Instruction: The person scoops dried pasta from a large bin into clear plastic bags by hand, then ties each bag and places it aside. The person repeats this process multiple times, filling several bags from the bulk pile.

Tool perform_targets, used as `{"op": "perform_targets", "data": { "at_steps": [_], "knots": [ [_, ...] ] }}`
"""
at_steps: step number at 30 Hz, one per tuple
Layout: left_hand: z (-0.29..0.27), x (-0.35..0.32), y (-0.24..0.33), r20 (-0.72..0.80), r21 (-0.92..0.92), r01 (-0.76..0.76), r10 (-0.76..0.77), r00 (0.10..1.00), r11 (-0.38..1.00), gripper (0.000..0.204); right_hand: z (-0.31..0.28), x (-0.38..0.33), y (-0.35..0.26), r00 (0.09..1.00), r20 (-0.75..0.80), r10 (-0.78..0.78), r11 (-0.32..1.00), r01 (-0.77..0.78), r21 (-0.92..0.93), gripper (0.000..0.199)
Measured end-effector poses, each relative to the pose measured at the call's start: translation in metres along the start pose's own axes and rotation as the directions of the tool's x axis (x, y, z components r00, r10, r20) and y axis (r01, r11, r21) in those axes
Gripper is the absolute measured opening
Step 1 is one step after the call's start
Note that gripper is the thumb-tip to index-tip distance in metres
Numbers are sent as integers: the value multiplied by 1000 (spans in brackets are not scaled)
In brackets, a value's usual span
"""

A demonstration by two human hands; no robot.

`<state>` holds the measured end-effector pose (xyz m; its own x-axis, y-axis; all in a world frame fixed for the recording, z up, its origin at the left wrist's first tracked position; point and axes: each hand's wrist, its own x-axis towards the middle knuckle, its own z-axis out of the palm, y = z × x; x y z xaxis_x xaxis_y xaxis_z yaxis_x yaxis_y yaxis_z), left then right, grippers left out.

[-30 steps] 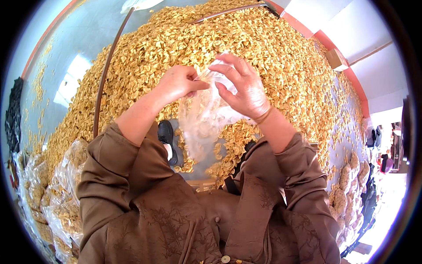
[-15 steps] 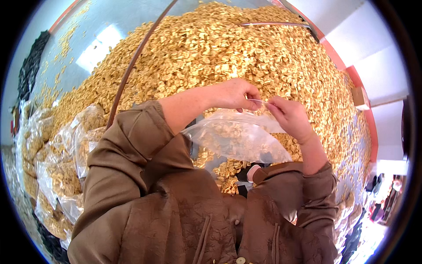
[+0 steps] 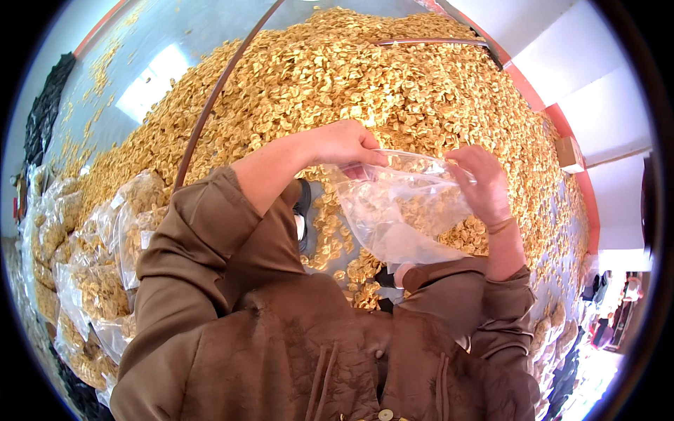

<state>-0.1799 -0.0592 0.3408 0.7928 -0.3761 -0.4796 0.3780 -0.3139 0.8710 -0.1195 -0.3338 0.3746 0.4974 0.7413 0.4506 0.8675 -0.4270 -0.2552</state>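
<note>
A clear plastic bag (image 3: 393, 224) hangs between my two hands, its mouth spread apart and facing away from me. My left hand (image 3: 347, 144) pinches the rim on one side, with fingers inside showing through the film. On the other side of the mouth, my right hand (image 3: 483, 181) grips the rim between thumb and fingers. Golden flat round pieces, like dried slices, show through the thin film; whether any lie inside the bag I cannot tell. Just beyond my hands rises a big heap of these dried slices (image 3: 337, 77).
Several filled clear bags (image 3: 98, 288) are stacked at the left. A long brown pole (image 3: 217, 88) crosses the heap on the left, and another brown pole (image 3: 432, 42) lies on its far side. A cardboard box (image 3: 569, 154) stands by the right wall. Dark cloth (image 3: 49, 105) lies far left.
My hands have moved apart, and the bag's mouth has opened from a narrow pinched edge to a wide gap. The bag now hangs more bunched between them.
</note>
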Motion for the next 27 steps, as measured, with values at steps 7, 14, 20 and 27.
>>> {"op": "perform_targets", "data": {
  "at_steps": [7,14,20,27],
  "knots": [
    [15,9,10,-62,-45,-231,228,972,972,30,33,-15,-22,900,420,115,953,-220,211,15],
    [8,0,0,-120,470,-357,458,881,808,25,27,-6,-24,862,447,241,843,-414,343,14],
    [-1,-32,13,1,337,-444,471,882,831,23,13,-9,-36,856,469,219,841,-409,354,5],
    [-21,-61,-13,31,292,-401,411,911,868,26,24,-2,-45,861,488,147,841,-369,397,8]
  ]
}}
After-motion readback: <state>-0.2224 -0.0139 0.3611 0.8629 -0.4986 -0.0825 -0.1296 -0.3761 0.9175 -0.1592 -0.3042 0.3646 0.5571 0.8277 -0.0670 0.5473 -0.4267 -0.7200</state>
